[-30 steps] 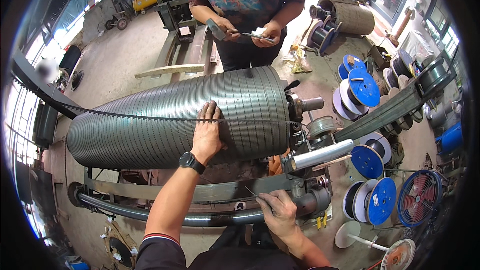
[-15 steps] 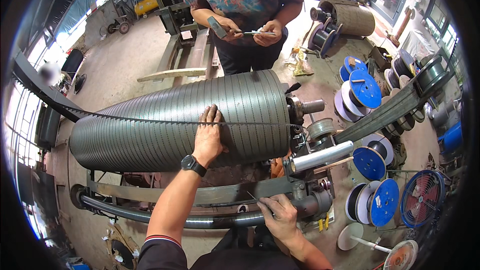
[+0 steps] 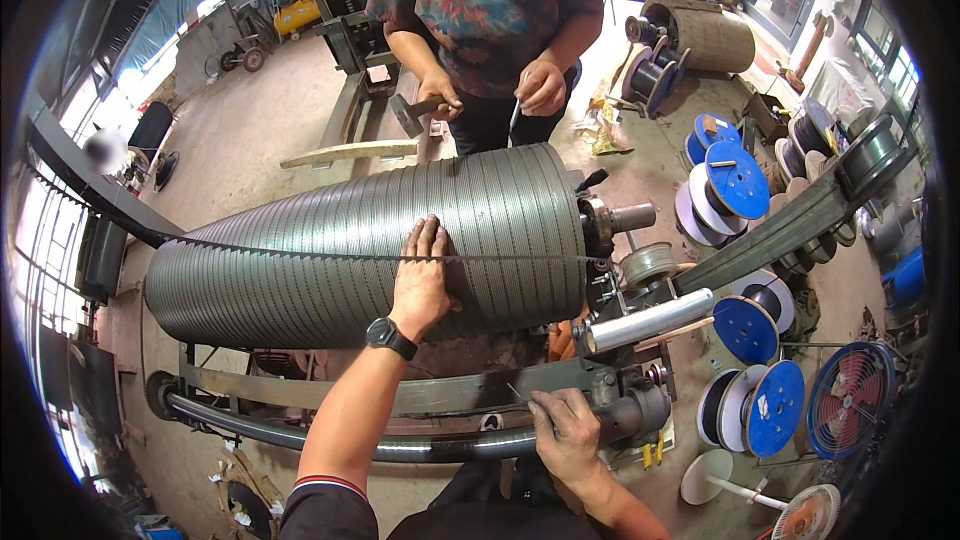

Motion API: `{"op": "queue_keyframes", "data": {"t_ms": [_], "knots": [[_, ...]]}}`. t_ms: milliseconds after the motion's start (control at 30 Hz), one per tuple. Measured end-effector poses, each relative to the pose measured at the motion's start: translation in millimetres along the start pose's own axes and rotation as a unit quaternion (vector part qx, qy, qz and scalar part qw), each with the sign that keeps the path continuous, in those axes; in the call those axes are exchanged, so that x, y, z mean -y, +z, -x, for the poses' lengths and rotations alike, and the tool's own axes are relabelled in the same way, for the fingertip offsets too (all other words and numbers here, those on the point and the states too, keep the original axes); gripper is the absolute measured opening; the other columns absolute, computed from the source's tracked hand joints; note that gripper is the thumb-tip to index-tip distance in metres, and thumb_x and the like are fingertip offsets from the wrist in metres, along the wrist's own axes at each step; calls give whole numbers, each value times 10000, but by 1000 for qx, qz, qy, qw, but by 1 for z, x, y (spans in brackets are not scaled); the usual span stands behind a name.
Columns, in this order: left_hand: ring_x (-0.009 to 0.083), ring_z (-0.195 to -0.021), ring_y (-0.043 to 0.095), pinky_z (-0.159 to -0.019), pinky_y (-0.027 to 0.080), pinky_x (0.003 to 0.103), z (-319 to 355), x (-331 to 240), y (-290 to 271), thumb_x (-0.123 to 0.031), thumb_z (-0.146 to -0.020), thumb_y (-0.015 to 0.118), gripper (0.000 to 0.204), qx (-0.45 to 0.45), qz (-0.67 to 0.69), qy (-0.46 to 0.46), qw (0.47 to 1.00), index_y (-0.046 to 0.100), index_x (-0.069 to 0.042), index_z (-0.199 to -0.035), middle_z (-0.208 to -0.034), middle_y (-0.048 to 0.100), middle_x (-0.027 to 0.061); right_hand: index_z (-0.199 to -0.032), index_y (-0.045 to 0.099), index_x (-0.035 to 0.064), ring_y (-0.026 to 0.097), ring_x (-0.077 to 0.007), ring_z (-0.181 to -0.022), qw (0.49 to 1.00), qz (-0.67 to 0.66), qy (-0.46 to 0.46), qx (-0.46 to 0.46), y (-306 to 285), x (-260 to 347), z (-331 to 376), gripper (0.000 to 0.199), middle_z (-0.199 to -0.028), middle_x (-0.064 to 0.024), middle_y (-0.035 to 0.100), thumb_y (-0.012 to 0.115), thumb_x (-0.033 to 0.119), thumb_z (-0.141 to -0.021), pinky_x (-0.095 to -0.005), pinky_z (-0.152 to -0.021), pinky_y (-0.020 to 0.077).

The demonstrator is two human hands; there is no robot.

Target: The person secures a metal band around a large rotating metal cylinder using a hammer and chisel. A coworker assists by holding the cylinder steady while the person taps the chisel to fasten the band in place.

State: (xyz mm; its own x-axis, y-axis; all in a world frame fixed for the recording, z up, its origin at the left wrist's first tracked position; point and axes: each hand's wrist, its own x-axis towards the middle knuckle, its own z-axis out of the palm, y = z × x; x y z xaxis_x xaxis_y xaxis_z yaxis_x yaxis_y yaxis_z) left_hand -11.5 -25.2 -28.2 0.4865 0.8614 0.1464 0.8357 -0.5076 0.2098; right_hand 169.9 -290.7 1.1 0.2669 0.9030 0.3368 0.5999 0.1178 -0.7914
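Left hand (image 3: 422, 275): laid flat, fingers spread, palm on the ribbed grey drum (image 3: 370, 245), beside the thin wire (image 3: 300, 254) stretched across the ribs; it grips nothing
Right hand (image 3: 565, 430): curled at the steel bar (image 3: 420, 395) below the drum, fingertips pinched on a small thin piece; what it is cannot be told
Drum: lies level on its frame, axle (image 3: 625, 217) at the right
Doing it well: the palm likely should press evenly so the wire stays in its groove; the right hand should stay steady
Nearby: another person's hands (image 3: 490, 90) stand beyond the drum; blue spools (image 3: 740, 180) to the right
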Motion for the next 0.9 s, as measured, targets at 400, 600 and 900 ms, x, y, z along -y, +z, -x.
{"op": "queue_keyframes", "data": {"t_ms": [400, 600, 900], "knots": [[392, -1586, 229, -1314, 215, 507, 0, -5, -3, -253, -493, 1019, 1306, 21, 4, -14, 1000, 352, 37, -1577, -1694, 275, 212, -1138, 718, 14, 664, -336, -820, 1000, -3, 6, 25, 4, -5, -3, 286, -974, -148, 628, 732, -53, -860, -418, -711, 558], [413, -1568, 251, -1304, 258, 496, 1, 1, 4, -238, -421, 1033, 1341, -4, -7, -4, 1000, 376, 36, -1558, -1672, 298, 219, -1188, 697, 21, 660, -355, -858, 999, 24, 4, 38, 6, -8, -4, 340, -984, -155, 629, 722, -68, -861, -432, -738, 556], [418, -1564, 255, -1302, 265, 499, -1, -1, 4, -227, -397, 1031, 1354, -11, 7, 0, 1000, 379, 33, -1555, -1668, 308, 211, -1175, 726, 42, 702, -340, -833, 988, 21, -74, -134, 52, -45, -49, 308, -1006, -150, 684, 767, -48, -883, -412, -727, 580]]}}
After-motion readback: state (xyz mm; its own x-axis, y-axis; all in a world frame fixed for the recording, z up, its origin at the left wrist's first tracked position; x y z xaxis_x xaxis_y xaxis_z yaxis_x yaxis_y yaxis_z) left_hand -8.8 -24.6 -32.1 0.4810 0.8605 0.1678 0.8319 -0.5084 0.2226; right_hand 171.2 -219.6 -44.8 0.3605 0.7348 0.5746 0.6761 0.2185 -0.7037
